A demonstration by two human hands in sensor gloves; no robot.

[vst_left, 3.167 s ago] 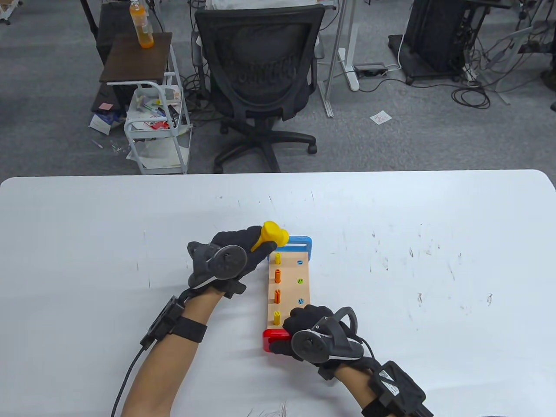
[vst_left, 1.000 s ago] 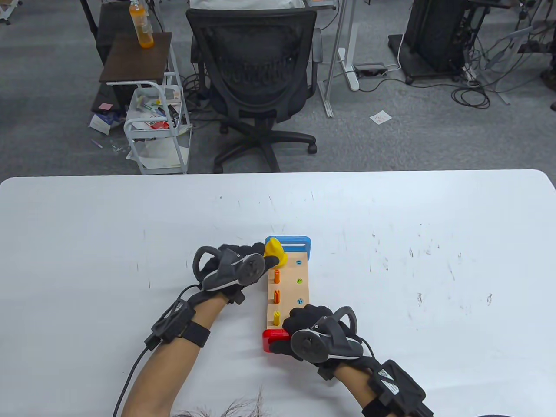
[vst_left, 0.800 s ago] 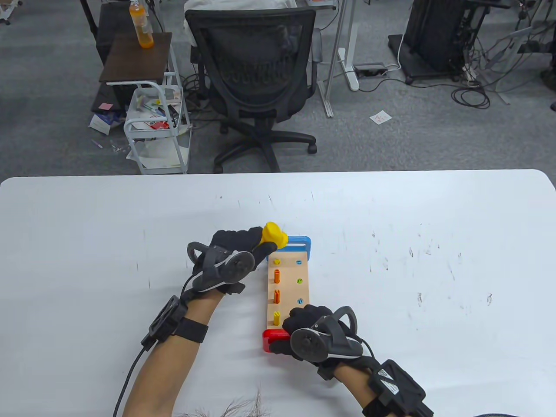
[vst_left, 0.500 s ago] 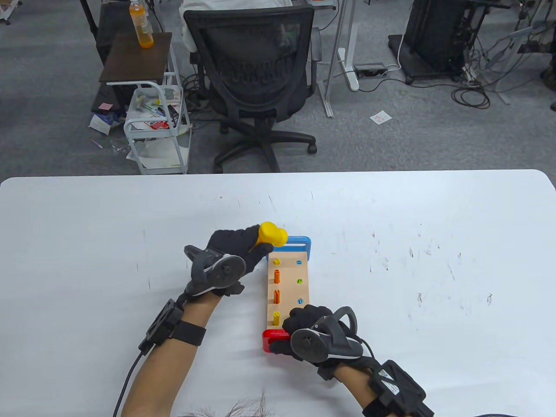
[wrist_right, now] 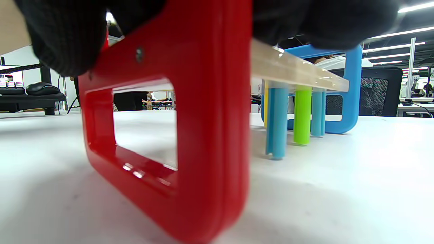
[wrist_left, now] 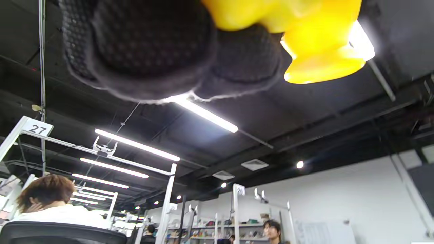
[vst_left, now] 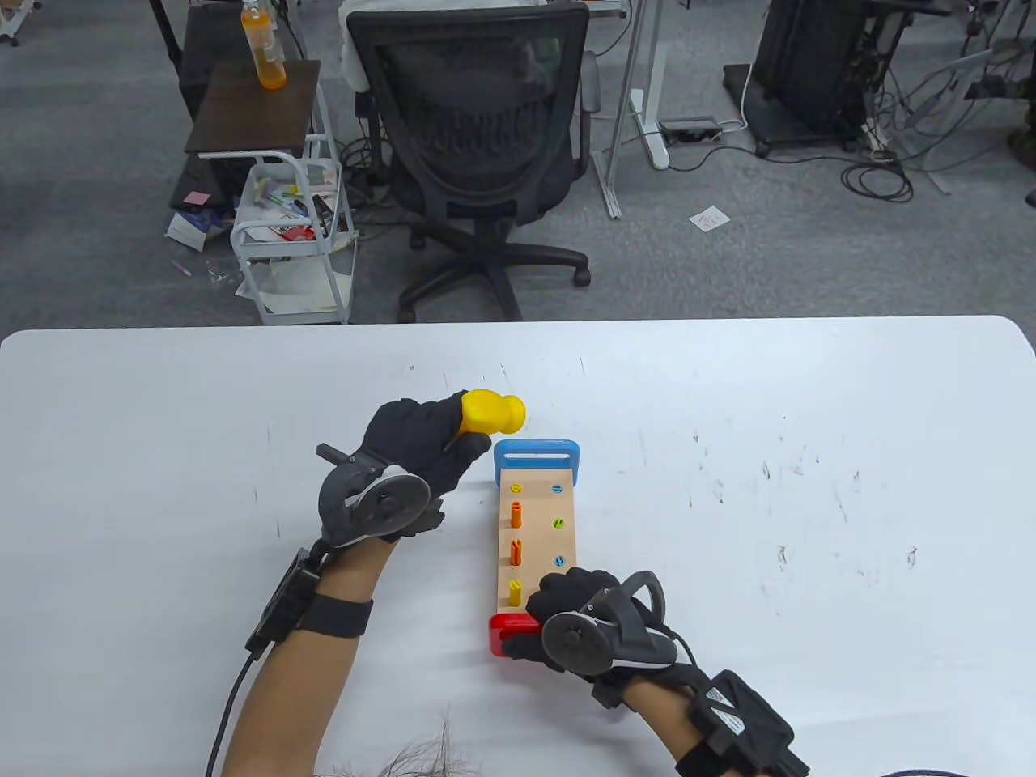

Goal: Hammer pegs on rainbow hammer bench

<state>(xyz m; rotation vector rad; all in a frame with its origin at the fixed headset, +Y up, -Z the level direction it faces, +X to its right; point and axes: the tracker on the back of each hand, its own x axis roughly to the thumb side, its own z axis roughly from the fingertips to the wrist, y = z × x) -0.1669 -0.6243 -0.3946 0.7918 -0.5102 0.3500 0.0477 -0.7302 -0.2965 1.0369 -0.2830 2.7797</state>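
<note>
- Low and right of centre in the table view, the right hand [vst_left: 584,617] curls over the red end [vst_left: 508,632] of the rainbow hammer bench [vst_left: 537,526], steadying it as before.
- Just above, three pegs [vst_left: 515,553] in the left row stand tall; the farthest yellow peg [vst_left: 515,488] now sits flush, freshly driven.
- At centre, the left hand [vst_left: 413,445] grips the yellow hammer [vst_left: 492,411], swung up beyond the blue end [vst_left: 537,451], likely winding up for the orange peg next.
</note>
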